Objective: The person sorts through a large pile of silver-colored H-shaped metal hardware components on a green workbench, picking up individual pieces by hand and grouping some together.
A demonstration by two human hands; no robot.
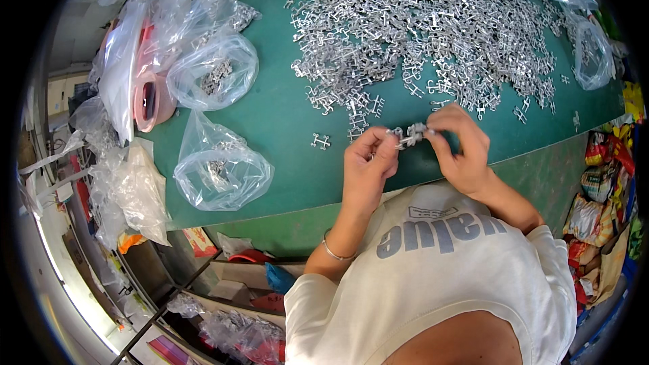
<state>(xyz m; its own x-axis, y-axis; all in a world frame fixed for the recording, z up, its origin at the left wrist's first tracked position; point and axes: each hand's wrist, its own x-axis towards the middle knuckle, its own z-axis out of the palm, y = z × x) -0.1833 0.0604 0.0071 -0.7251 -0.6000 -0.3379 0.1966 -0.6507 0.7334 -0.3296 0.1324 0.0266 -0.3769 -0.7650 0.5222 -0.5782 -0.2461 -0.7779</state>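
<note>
Between my two hands, just above the table's near edge, is a small cluster of silvery metal castings [410, 136]. My left hand [370, 155] pinches its left end between thumb and fingers. The thumb and fingertips of my right hand [463, 143] close on the right end. How many pieces make up the cluster I cannot make out. Beyond my hands spreads a large heap of like silvery castings [433, 27], with branching, knobbed shapes. One loose casting [320, 140] lies on the green table left of my left hand.
Clear plastic bags holding some castings stand at the left: one bag [223, 172] near the edge, another bag [216, 74] behind it. A pink plastic container [154, 98] is beside them. More bags [591, 47] lie far right. Shelves [236, 290] sit below the green table [297, 186].
</note>
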